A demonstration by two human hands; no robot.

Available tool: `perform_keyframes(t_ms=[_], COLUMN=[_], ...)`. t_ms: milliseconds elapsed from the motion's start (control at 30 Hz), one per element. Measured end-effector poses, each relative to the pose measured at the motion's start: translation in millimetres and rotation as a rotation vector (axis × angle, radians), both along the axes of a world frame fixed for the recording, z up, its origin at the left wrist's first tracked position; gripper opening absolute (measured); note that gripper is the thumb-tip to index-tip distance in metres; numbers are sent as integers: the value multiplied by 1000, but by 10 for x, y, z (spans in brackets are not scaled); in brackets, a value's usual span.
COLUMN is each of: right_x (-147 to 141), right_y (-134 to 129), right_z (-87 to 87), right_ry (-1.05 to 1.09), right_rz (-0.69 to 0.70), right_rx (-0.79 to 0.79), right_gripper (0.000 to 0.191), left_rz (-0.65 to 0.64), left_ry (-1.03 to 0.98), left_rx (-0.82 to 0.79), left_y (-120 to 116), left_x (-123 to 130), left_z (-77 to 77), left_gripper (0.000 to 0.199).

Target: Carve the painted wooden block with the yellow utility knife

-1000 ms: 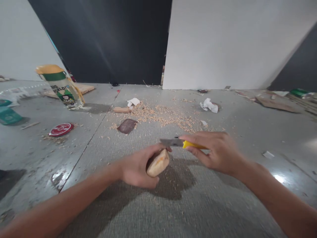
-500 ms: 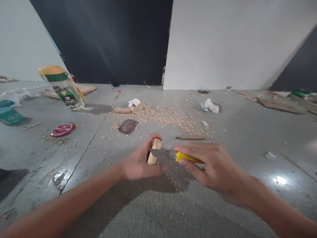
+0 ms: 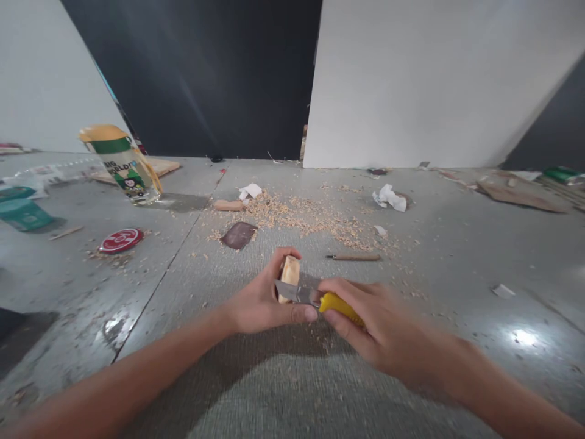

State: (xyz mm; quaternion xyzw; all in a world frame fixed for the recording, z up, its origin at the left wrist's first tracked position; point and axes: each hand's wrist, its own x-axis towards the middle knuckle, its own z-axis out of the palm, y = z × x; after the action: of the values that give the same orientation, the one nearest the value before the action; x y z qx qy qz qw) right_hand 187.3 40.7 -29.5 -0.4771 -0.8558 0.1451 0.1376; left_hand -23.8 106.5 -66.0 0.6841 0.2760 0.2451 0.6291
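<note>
My left hand (image 3: 265,299) grips a small pale block of wood (image 3: 290,269), fingers behind it and thumb along the near side. In my right hand (image 3: 370,323) is a utility knife (image 3: 340,306) with a yellow handle, its wide grey blade pointing left. The blade lies across the front of the wood block; whether its edge is in the wood I cannot tell. Just beyond my hands, a carving tool (image 3: 354,257) with a wooden handle rests on the grey floor.
Wood shavings (image 3: 301,213) are scattered ahead, near a brown sandpaper piece (image 3: 239,235), another wood piece (image 3: 229,205) and crumpled tissue (image 3: 390,198). To the left are a red round lid (image 3: 121,240), a teal container (image 3: 25,213) and a yellow-topped bottle (image 3: 123,164). Dark and white panels (image 3: 196,79) stand behind.
My right hand has moved slightly left and down, and the knife now tilts with its handle lower. My left hand keeps hold of the wood block. The view has shifted a little.
</note>
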Motion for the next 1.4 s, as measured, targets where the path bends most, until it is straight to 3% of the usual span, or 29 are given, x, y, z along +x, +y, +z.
perform_keyframes(t_ms=[300, 600, 933, 1033, 1200, 1300, 1400], right_x=[-22, -43, -59, 1, -58, -234, -379], right_y=[6, -4, 11, 51, 77, 53, 12], right_z=[22, -1, -52, -81, -153, -196, -212], right_ry=[44, 26, -77, 18, 248, 400, 531], right_rz=[-12, -43, -166, -219, -303, -315, -344], right_rx=[-130, -141, -43, -27, -89, -170, -210], right_gripper=[17, 17, 20, 19, 30, 28, 23], left_rz=[-5, -14, 155, 248, 307, 309, 290], left_ry=[7, -4, 35, 171, 427, 434, 482], left_rx=[23, 106, 94, 192, 579, 640, 599], left_y=[-14, -32, -96, -69, -120, -292, -514], left_x=[-12, 10, 77, 67, 101, 126, -8], left_z=[-12, 20, 53, 36, 37, 84, 201], left_gripper=[69, 61, 57, 59, 69, 80, 105])
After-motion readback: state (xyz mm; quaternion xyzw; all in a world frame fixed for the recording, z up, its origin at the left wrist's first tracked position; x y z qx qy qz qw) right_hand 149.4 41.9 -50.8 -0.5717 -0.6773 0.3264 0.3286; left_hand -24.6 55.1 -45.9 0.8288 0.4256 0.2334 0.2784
